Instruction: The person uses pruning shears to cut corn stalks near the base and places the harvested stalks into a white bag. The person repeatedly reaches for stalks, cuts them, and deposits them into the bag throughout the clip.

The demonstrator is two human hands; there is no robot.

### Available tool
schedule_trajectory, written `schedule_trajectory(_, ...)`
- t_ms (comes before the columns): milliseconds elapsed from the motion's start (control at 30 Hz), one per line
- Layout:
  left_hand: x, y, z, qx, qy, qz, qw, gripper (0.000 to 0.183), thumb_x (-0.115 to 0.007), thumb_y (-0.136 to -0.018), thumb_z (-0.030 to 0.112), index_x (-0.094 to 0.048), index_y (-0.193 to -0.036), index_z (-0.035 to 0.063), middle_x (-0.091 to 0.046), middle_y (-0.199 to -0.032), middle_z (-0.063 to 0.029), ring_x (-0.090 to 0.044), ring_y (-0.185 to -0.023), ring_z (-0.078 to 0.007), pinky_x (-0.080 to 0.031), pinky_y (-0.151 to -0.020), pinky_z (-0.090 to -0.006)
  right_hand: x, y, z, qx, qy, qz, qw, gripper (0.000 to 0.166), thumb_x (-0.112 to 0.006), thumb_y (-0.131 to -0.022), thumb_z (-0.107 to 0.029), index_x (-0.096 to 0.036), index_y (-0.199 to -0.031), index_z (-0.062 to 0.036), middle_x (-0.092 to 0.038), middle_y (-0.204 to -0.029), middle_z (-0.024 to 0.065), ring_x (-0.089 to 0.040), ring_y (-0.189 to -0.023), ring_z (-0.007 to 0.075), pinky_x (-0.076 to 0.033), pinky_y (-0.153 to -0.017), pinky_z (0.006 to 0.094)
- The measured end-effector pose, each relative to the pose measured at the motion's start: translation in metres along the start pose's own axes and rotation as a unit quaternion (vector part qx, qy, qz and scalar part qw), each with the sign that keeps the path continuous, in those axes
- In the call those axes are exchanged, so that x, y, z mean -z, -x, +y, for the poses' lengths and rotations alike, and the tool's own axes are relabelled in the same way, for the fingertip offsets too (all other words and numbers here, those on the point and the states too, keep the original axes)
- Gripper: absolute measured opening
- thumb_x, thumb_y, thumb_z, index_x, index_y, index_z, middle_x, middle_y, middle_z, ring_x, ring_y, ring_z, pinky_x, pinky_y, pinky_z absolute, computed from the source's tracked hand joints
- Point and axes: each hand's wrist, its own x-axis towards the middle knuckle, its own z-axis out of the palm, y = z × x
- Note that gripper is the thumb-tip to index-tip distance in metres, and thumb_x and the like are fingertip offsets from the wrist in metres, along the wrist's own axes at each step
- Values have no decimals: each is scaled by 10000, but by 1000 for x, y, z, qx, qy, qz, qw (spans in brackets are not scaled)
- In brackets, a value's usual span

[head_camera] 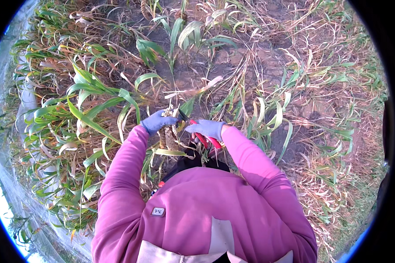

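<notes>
My left hand, in a blue-grey work glove, is closed around a bunch of pale, bumpy seed heads that look like millet. The heads hang down below the glove. Red-handled pruning shears are in my gloved right hand, their dark blades pointing up and left, close beside the bunch. Whether the blades touch a stalk cannot be made out. A long yellow-green leaf lies across the lower end of the heads.
Dense leafy stalks stand on my left, before a pale mesh net. Ahead, green plants rise from brown soil. Dry fallen stalks and bent leaves spread to the right. My dark shoes or trouser legs show below my hands.
</notes>
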Motion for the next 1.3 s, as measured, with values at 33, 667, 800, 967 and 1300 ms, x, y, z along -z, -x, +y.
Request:
schedule_trajectory(33,-7,2,0,9,30,-8,999,397,-679,-842,187,-604,-1192,14,-660,-1105,-68,-603,-1028,-178,-443,-953,-327,3,-3,7,13,6,0,1000,419,-575,-889,-477,-574,-823,-64,-560,-713,26,-520,-572,121,-439,-524,282)
schedule_trajectory(667,29,-2,65,-247,193,371,874,315,-641,-842,127,-582,-1137,33,-643,-932,-62,-627,-786,-181,-517,-713,-310,36,138,127,125,-41,218,967,361,-622,-909,-309,-561,-1103,-11,-605,-893,37,-549,-832,116,-454,-783,282)
schedule_trajectory(800,80,-42,116,-287,158,414,849,521,-681,-800,122,-505,-1287,62,-640,-966,-54,-612,-798,-157,-506,-725,-302,47,136,42,115,19,217,969,430,-632,-895,-293,-520,-1208,-19,-569,-936,12,-530,-858,100,-457,-785,273)
schedule_trajectory(967,222,-146,172,-351,152,387,839,728,-704,-782,94,-351,-1413,11,-618,-1077,-78,-594,-901,-154,-487,-795,-284,74,79,-69,178,-72,143,971,390,-646,-879,-211,-511,-1198,-32,-543,-948,-2,-519,-867,88,-451,-796,267)
schedule_trajectory(1300,378,-304,315,-142,-389,439,797,1042,-771,-704,227,-123,-1499,46,-214,-1534,-215,-304,-1393,-334,-322,-1117,-363,125,-10,-222,85,109,149,979,366,-629,-865,-260,-498,-1115,-26,-567,-956,96,-544,-881,177,-452,-812,345)
